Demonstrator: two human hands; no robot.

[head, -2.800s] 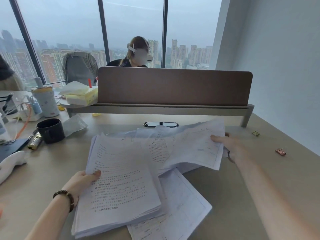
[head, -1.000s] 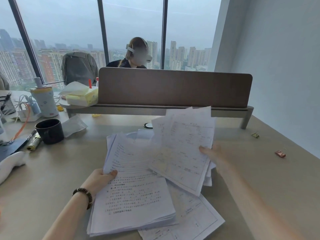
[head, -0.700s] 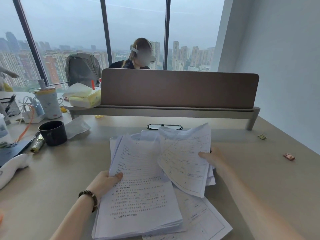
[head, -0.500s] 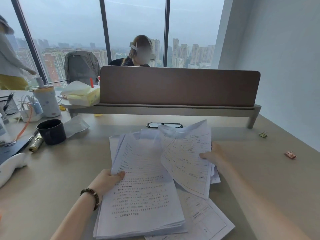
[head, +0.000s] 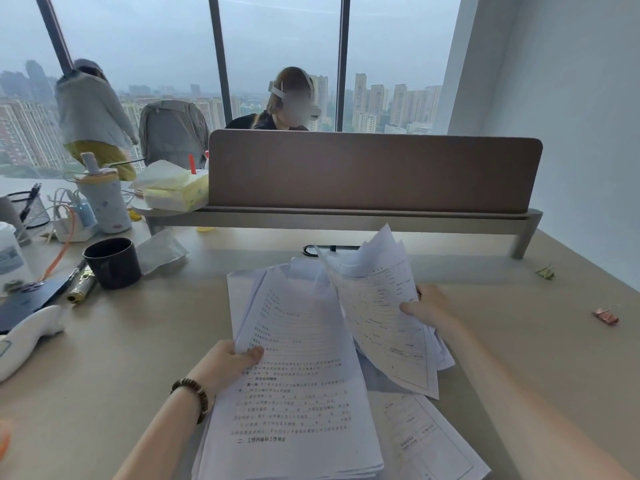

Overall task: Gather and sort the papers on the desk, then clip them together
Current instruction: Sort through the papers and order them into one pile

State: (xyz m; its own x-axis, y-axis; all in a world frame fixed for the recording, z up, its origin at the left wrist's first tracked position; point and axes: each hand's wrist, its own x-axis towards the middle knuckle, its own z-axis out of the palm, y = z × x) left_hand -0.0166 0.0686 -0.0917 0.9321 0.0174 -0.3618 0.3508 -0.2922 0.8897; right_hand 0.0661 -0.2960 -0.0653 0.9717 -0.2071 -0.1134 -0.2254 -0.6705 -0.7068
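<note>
A thick stack of printed papers (head: 298,403) lies on the beige desk (head: 138,348) in front of me. My left hand (head: 225,365), a bead bracelet on its wrist, grips the stack's left edge with the thumb on top. My right hand (head: 427,306) holds a smaller bundle of sheets (head: 377,306) by its right edge, tilted up above the stack's right side. A loose form sheet (head: 426,441) lies flat under both, at the lower right. Two binder clips sit far right: a pink one (head: 605,317) and a green one (head: 545,271).
A brown divider screen (head: 374,171) on a grey shelf crosses the desk's back. At the left stand a black cup (head: 112,261), a tumbler (head: 104,202), a tissue pack (head: 173,192) and cables. A seated person faces me beyond the screen; another stands at far left.
My right hand drew the scattered sheets leftward, lifted them on edge and brought them over the stack. The left hand slid the stack slightly right. A person walked in at the far left.
</note>
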